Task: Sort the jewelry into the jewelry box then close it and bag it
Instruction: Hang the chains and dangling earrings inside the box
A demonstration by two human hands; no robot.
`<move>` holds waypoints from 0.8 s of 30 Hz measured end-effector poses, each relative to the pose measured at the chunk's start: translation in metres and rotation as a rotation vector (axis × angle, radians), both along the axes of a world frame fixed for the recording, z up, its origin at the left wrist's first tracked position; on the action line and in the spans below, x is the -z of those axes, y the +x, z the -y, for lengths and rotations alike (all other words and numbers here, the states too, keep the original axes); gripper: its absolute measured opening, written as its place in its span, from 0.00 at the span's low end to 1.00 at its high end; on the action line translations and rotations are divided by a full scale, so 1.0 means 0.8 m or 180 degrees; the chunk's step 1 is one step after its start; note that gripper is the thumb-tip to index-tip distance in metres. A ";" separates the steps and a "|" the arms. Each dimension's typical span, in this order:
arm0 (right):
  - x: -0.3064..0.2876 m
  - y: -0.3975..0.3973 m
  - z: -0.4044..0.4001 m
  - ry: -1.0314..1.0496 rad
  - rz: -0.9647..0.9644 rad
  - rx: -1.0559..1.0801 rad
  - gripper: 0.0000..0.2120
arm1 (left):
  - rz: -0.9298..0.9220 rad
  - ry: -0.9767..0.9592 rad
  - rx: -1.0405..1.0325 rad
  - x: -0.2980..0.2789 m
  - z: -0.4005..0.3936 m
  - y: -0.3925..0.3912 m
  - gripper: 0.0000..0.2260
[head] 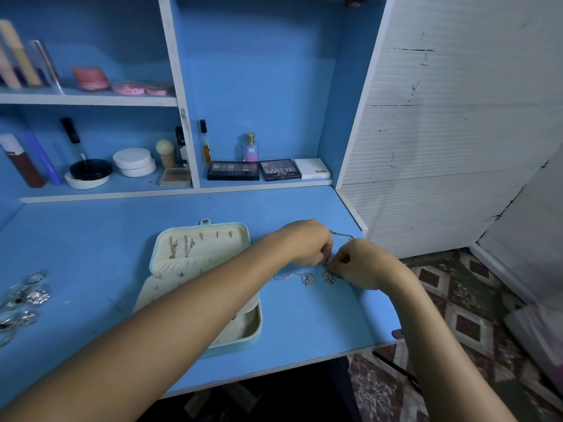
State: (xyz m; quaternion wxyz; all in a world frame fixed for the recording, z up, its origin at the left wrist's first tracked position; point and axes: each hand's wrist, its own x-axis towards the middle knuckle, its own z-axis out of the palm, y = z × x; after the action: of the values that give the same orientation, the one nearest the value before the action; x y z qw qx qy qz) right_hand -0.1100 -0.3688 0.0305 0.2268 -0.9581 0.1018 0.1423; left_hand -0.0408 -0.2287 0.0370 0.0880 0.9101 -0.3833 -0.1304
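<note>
An open light-blue jewelry box (243,236) with a cream lining lies on the blue desk, its lid tilted back. Two chains (180,247) hang from hooks inside the lid. To the right of the box, my left hand (304,243) and my right hand (362,263) meet and both pinch a thin chain necklace (342,235) that loops behind them. Its pendant end (329,278) touches the desk under my right hand. Another silver necklace (297,278) lies loose just left of it. My left forearm crosses over the box's lower half and hides part of it.
Several silver jewelry pieces (26,295) lie at the desk's far left. Shelves behind hold makeup palettes (233,170), a perfume bottle (250,147), jars and tubes. The desk's right edge (387,287) is close to my right hand, with patterned floor beyond.
</note>
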 end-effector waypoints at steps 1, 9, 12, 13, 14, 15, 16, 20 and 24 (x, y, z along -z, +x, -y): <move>0.001 0.000 0.000 -0.0003 0.0009 -0.0020 0.13 | -0.0011 0.0063 0.0021 0.001 -0.001 0.000 0.09; -0.002 -0.002 0.002 0.0396 0.0400 -0.0048 0.11 | -0.0278 -0.0133 -0.0025 -0.011 -0.013 0.002 0.05; 0.001 0.000 0.004 0.0843 0.0661 0.0036 0.06 | -0.0254 -0.0281 -0.0054 -0.013 -0.022 0.002 0.04; 0.002 0.000 0.004 0.1012 0.0716 0.0030 0.04 | -0.0263 -0.0329 -0.0084 -0.014 -0.024 0.002 0.04; 0.003 0.000 0.004 0.1145 0.0777 0.0014 0.04 | -0.0280 -0.0387 -0.0115 -0.016 -0.027 0.003 0.04; 0.003 0.001 0.003 0.1240 0.0855 0.0006 0.03 | -0.0300 -0.0451 -0.0143 -0.018 -0.029 0.003 0.04; 0.004 0.001 0.002 0.1310 0.0942 0.0018 0.03 | -0.0320 -0.0514 -0.0171 -0.022 -0.032 0.003 0.04; 0.007 0.006 0.001 0.1379 0.1068 0.0094 0.02 | -0.0355 -0.0673 -0.0222 -0.037 -0.043 0.001 0.05; 0.010 0.009 -0.004 0.1317 0.1057 0.0055 0.04 | -0.0366 -0.0784 -0.0243 -0.049 -0.052 0.000 0.05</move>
State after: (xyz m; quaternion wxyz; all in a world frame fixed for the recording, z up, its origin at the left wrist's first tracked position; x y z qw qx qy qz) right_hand -0.1025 -0.3659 0.0228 0.4326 -0.9007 0.0401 -0.0009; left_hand -0.0405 -0.1874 0.0764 0.2258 0.8974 -0.3559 -0.1308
